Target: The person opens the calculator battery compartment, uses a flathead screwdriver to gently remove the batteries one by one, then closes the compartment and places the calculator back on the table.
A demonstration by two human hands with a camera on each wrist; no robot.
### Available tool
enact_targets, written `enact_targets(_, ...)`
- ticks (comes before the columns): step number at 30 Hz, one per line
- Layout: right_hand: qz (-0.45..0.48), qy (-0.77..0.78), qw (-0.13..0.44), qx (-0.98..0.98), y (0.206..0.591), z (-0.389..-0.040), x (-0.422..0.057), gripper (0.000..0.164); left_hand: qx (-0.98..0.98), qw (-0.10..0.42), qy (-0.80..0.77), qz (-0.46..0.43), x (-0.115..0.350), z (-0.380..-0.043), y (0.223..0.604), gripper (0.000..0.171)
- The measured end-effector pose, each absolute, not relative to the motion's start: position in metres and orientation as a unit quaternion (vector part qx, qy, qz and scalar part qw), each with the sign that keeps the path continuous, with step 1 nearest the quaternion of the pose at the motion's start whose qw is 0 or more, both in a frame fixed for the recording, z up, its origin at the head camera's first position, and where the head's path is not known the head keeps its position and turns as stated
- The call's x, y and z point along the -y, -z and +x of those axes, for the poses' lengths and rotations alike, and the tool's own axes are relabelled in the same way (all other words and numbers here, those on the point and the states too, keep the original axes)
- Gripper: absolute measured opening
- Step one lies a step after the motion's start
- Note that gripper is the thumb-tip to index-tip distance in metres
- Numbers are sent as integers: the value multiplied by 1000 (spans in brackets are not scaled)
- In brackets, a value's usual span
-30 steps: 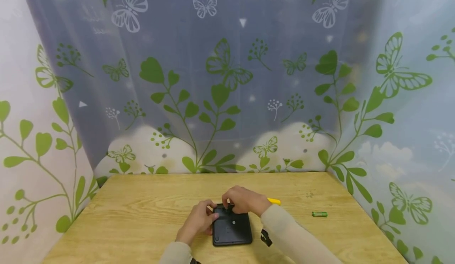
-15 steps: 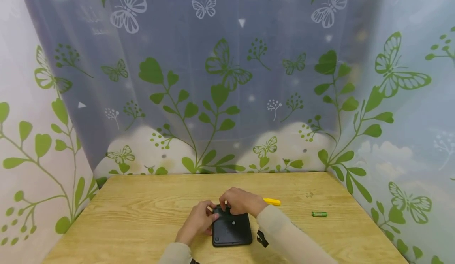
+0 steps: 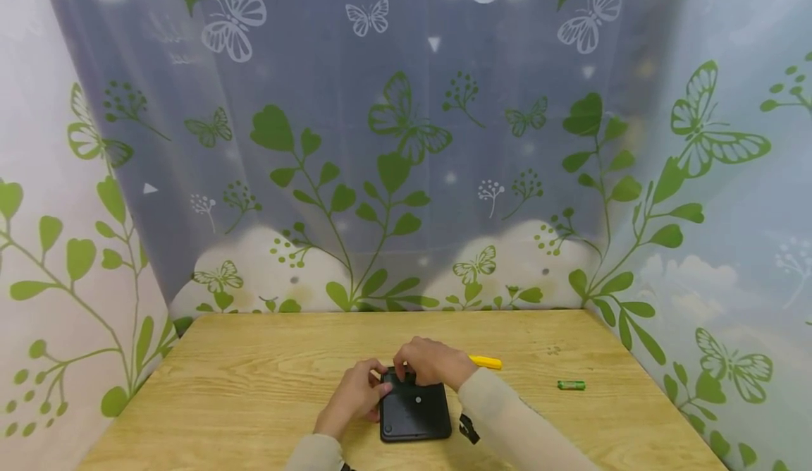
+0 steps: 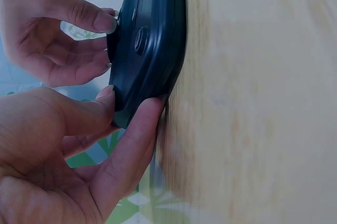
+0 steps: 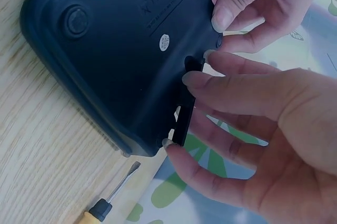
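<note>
A flat black device (image 3: 415, 418) lies underside up on the table, with round feet, a small white sticker and moulded lettering. My left hand (image 3: 355, 393) grips its far left corner, thumb on top and fingers along the side. At the far edge, my right hand (image 3: 430, 359) pinches a narrow black cover (image 5: 182, 124) between thumb and fingers. In the right wrist view the cover stands tilted, with a small gap between it and the casing. Its far side is hidden behind the fingers.
A screwdriver with a yellow handle (image 3: 485, 362) lies beyond the right wrist. Farther right on the wooden table (image 3: 266, 358) is a green battery (image 3: 571, 385). Several tiny pieces (image 3: 554, 350) lie behind the battery. A patterned curtain (image 3: 406, 231) hangs along the table's back edge.
My right hand has shifted slightly left along the device's far edge, uncovering more of the yellow handle. The left hand and the device have stayed in place.
</note>
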State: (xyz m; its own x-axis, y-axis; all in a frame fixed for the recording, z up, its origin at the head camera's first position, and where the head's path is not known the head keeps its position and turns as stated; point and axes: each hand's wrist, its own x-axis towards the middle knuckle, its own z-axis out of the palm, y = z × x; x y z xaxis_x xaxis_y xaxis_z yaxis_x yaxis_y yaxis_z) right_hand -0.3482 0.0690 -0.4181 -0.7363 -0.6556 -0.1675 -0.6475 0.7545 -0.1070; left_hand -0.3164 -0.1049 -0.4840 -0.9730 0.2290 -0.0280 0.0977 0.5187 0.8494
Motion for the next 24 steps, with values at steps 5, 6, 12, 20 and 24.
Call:
enact_targets(5,-345,19,100,-933,418,-348,-70,29,-868,64,-483,99,105,-316,484,28)
enact_targets(6,-346,19,99,-933,417,-347,-69,29,-868,64,-483,99,106,-316,484,28)
enact_targets(12,-345,24,100,-933,418,-348,-68,29,-869,68,-481,97,106,-317,483,28)
enact_targets(20,-345,31,103,-933,420,-348,-66,29,-869,71,-479,100,106,-317,482,27)
enact_targets(24,-347,32,92,-933,421,-350,-64,28,-867,69,-484,100,105,-316,483,26)
